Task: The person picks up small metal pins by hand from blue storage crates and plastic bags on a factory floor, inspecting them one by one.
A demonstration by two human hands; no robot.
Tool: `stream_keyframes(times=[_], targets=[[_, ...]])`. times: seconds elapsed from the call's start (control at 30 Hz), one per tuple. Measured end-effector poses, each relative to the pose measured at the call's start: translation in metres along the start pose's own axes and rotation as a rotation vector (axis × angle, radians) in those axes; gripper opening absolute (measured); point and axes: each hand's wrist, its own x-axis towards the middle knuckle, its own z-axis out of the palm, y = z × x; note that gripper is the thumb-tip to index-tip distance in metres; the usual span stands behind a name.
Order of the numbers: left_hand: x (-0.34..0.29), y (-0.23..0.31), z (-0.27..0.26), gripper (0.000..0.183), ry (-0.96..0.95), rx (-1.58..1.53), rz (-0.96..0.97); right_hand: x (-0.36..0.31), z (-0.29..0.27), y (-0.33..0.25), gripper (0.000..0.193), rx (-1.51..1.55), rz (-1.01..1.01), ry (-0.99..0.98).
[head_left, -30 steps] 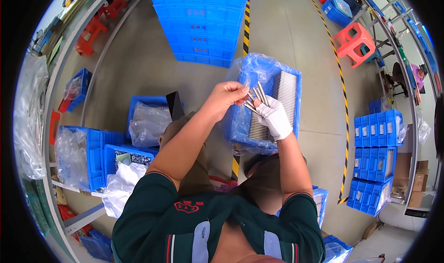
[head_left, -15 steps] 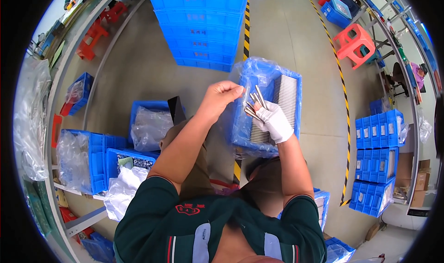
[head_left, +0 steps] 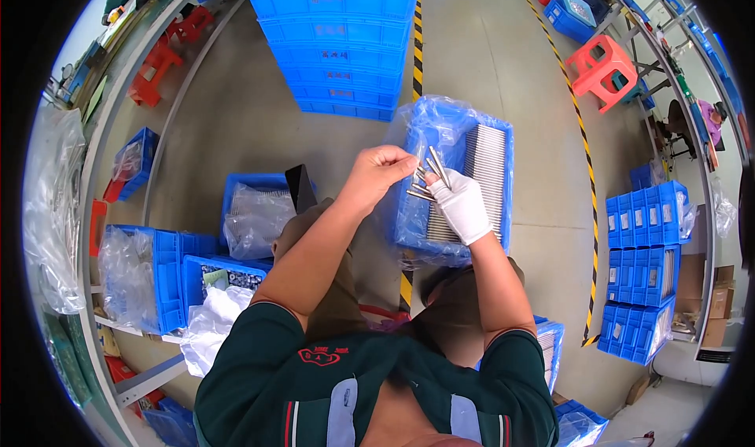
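A stack of blue crates point(head_left: 338, 50) fills the upper centre of the frame, each with a pale label on its front. A yellow-and-black floor stripe point(head_left: 415, 22) runs down beside it. At right centre stands a block of small blue bins point(head_left: 645, 246) with white labels, and brown cartons point(head_left: 712, 301) sit just right of them. Red stools point(head_left: 605, 66) stand at upper right, more at upper left. At left, blue bins point(head_left: 169, 278) hold clear plastic bags.

In the middle, the bare left hand point(head_left: 377, 176) pinches the ends of a bunch of thin metal rods point(head_left: 429, 176), and the white-gloved right hand point(head_left: 462, 205) grips the same bunch from below. The rods are silvery, straight and splayed like a fan. They are held above a blue tray point(head_left: 503, 235), lined with blue plastic, in which many more such rods lie in a neat row.
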Motion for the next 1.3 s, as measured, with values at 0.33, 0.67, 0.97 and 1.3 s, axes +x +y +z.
stream_keyframes(times=[0.33, 0.67, 0.97, 1.3], targets=[[0.001, -0.002, -0.002, 0.014, -0.001, 0.177, 0.103, -0.002, -0.004, -0.002, 0.029, -0.215, -0.102, -0.002], [0.003, 0.006, -0.006, 0.013, -0.078, 0.083, -0.081, -0.001, -0.003, 0.001, 0.029, 0.112, 0.103, -0.261], [0.004, 0.011, -0.014, 0.015, -0.093, 0.097, -0.129, 0.001, 0.0, 0.001, 0.027, 0.302, 0.199, -0.347], [0.004, 0.017, -0.015, 0.016, -0.081, 0.039, -0.083, -0.002, 0.0, 0.002, 0.03, 0.214, 0.246, -0.464]])
